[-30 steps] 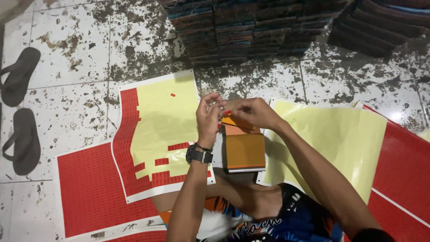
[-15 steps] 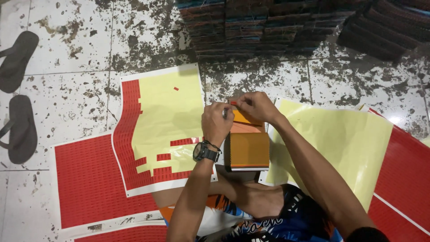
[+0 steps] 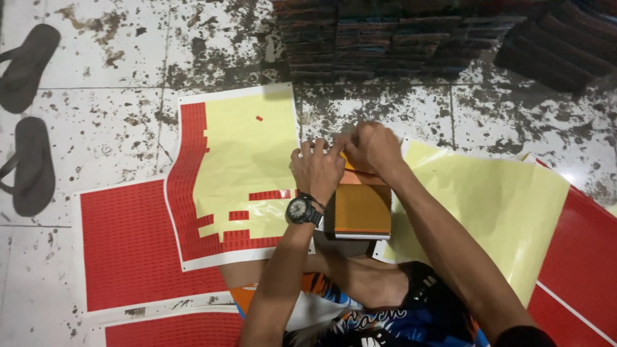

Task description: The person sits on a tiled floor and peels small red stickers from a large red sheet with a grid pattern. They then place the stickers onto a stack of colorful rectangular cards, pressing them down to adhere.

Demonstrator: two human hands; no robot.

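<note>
With left hand (image 3: 316, 168) and right hand (image 3: 371, 149) both closed in pinches at the 12 o'clock edge of the orange book stack (image 3: 363, 207) on the lap, slipping fingertips could misplace the sticker

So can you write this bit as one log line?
left hand: on orange book top | right hand: same edge | sticker sheet: beside, half peeled
</note>
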